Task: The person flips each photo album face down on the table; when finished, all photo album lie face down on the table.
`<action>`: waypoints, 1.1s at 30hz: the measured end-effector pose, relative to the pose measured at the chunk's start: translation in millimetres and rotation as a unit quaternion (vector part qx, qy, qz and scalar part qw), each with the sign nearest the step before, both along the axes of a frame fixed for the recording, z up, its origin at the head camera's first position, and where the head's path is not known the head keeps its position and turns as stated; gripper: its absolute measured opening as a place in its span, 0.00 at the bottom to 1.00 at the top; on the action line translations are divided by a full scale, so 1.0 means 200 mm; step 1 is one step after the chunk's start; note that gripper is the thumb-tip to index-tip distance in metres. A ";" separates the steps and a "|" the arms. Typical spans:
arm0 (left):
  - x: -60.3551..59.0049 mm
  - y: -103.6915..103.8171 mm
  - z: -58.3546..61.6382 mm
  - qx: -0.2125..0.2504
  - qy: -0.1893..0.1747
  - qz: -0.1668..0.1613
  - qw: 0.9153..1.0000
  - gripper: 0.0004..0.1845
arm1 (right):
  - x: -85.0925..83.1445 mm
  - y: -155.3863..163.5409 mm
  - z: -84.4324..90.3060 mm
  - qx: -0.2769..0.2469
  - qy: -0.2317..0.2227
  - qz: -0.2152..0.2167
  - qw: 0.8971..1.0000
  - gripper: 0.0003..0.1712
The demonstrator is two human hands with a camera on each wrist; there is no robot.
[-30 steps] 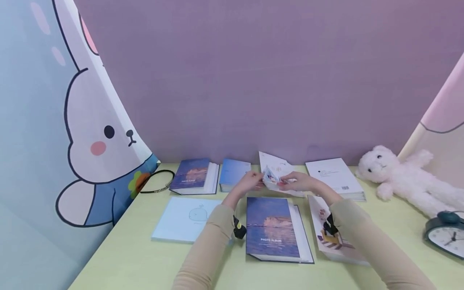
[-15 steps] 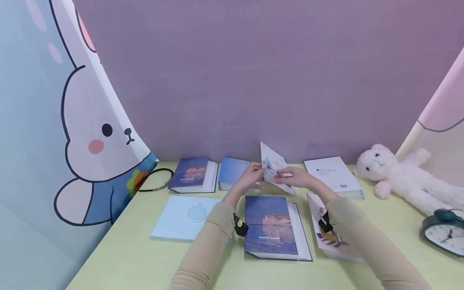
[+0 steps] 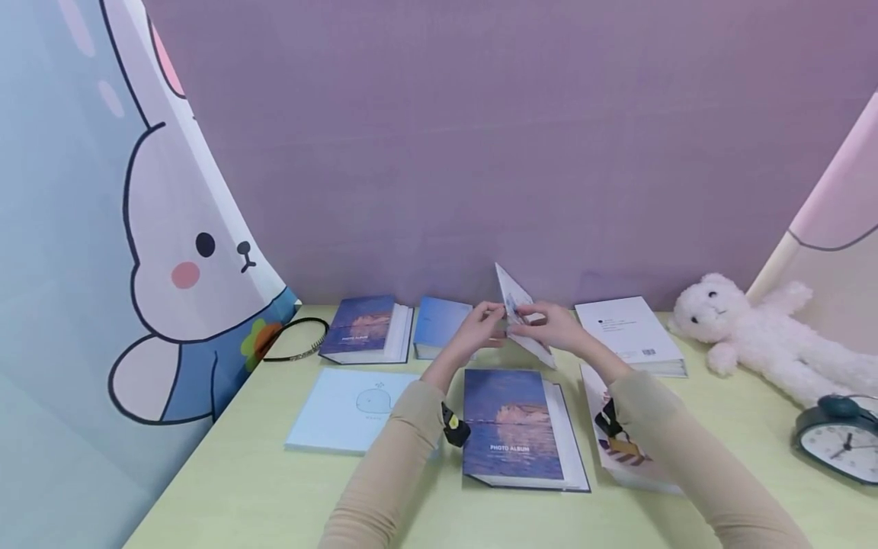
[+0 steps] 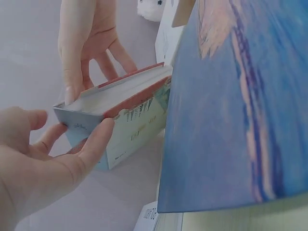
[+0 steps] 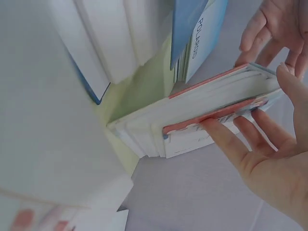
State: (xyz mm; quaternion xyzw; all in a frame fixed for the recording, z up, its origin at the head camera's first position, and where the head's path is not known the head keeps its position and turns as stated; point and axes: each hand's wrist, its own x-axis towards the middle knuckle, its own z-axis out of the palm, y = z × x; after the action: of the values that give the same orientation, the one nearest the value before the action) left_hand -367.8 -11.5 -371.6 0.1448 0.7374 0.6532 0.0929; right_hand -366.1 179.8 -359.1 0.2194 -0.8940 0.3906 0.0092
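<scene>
While tilted on edge near the worktop's back edge, a small album (image 3: pixel 524 320) is gripped | left hand (image 3: pixel 478 329) fingers curled round one end | right hand (image 3: pixel 559 328) fingers pressed along the other.

Small album (image 4: pixel 122 118) btwn both hands' fingers (image 4: pixel 98 139)

A: The small pastel-printed paper album (image 3: pixel 523 320) has a smooth, slightly glossy card cover and a thick block of matt white pages.

B: And the blue sunset photo album (image 3: pixel 513 425)?

A: A satin printed hardcover. The pale green tabletop (image 3: pixel 247 488) looks smooth and matt, the white plush bear (image 3: pixel 754 335) fluffy, and the long beige sleeves (image 3: pixel 391 473) soft knit.
</scene>
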 end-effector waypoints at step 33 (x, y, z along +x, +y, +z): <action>-0.01 0.11 -0.03 -0.016 0.027 0.030 0.999 0.23 | 0.05 0.08 0.01 -0.153 -0.055 0.002 0.987 0.38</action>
State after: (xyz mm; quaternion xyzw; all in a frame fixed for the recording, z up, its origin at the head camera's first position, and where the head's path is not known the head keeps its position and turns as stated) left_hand -370.7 11.4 -377.5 0.1386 0.7543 0.6393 0.0558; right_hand -356.2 195.3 -357.8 0.1952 -0.8224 0.5344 -0.0076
